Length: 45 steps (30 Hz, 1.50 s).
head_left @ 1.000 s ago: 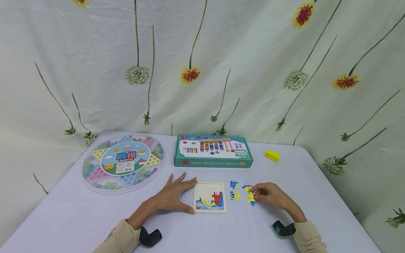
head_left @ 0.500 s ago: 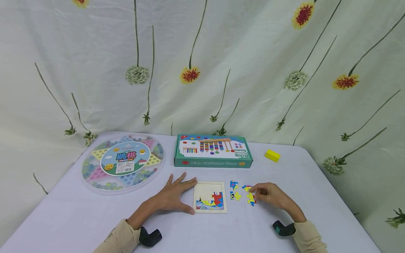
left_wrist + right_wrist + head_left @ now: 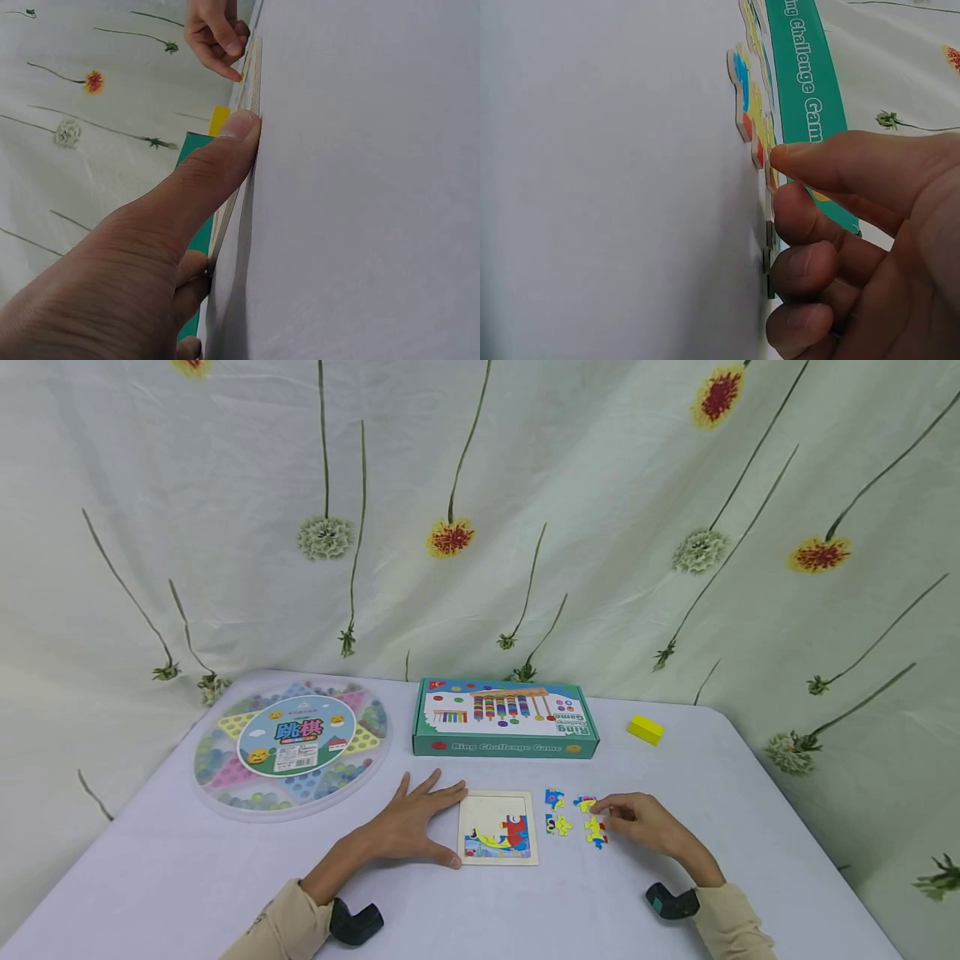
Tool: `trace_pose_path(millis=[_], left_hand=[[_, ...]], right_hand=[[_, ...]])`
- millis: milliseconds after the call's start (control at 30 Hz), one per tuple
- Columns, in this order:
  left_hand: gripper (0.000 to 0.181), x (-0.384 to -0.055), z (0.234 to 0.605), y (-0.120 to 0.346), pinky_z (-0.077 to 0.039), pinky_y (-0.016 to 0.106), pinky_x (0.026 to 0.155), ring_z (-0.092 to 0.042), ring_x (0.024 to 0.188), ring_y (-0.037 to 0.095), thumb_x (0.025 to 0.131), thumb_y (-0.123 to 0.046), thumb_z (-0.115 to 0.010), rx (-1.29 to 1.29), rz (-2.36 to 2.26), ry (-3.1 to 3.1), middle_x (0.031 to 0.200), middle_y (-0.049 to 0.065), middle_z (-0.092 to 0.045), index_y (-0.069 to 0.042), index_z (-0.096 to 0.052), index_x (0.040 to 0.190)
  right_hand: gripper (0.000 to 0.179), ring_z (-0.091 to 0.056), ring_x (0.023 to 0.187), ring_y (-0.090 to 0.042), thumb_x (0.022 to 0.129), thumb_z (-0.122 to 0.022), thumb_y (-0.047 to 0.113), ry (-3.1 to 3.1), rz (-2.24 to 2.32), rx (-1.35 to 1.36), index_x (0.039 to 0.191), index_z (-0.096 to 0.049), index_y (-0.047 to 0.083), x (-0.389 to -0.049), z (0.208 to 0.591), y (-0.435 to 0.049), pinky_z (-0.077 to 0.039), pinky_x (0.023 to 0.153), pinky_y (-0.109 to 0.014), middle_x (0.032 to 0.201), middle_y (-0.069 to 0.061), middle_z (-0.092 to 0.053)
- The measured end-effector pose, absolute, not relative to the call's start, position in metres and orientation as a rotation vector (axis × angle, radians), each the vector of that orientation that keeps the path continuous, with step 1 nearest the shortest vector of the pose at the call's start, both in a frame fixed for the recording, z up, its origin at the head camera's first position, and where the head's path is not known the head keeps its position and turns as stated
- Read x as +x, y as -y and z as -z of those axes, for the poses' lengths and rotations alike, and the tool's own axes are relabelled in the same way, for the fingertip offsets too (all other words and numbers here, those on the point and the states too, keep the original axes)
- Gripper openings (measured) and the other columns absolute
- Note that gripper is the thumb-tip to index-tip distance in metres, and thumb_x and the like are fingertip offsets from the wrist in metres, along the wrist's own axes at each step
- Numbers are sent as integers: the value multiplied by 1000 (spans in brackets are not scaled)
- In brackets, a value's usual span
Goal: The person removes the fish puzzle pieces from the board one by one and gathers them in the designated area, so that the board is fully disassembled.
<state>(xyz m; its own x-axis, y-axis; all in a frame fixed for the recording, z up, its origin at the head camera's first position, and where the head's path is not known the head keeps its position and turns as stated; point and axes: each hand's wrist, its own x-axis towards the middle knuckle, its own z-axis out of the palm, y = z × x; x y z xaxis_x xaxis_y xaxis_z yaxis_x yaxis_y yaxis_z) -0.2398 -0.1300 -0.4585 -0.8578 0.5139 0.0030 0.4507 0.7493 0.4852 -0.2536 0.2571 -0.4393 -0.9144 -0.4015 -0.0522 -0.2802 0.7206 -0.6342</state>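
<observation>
One left hand, spread wide and gripping nothing, rests thumb and fingertip against the left edge of a square, pale wooden puzzle tray, most likely to stop it sliding! Red, yellow and blue fitted pieces fill its lower part. Just right of the tray, loose jigsaw pieces in yellow, blue and red lie picture side up, presumably so they're easy to match! Over to the right hand, fingers curled, a fingertip at the rightmost of them, yet whether it's pinching, I can't tell. Behind, a green cardboard game box sits apart, probably to leave working room
</observation>
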Motion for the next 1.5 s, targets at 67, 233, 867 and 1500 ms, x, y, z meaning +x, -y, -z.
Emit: trace_pose_path(millis=[67, 233, 867, 1500], left_hand=[[102, -240, 458, 130, 9, 63, 112, -9, 147, 33, 63, -64, -77, 779, -729, -2813, 153, -4, -36, -20, -40, 147], [102, -239, 457, 130, 9, 63, 112, -9, 147, 34, 63, -64, -77, 780, -734, -2812, 153, -4, -36, -19, -41, 147], [101, -239, 457, 130, 9, 64, 112, -9, 147, 34, 63, -62, -78, 772, -741, -2809, 153, -3, -37, -20, -41, 147], [101, -241, 456, 128, 9, 63, 112, -8, 147, 33, 63, -63, -78, 749, -727, -2801, 153, -4, -35, -21, -41, 147]], right_hand=[[22, -47, 74, -15, 88, -63, 9, -2748, 960, -541, 109, -70, 9, -254, 439, -256, -37, 57, -21, 76, 0, -49], [22, -48, 74, -15, 89, -63, 8, -2782, 996, -532, 110, -70, 9, -253, 436, -250, -40, 56, -20, 78, 1, -53], [47, -55, 100, -25, 84, -72, 10, -2668, 1099, -795, 129, -59, 10, -259, 429, -189, -52, 76, -26, 121, -10, -61], [45, -52, 86, -19, 85, -69, 3, -2533, 1011, -971, 129, -59, 8, -256, 439, -158, -48, 74, -24, 101, 1, -59]])
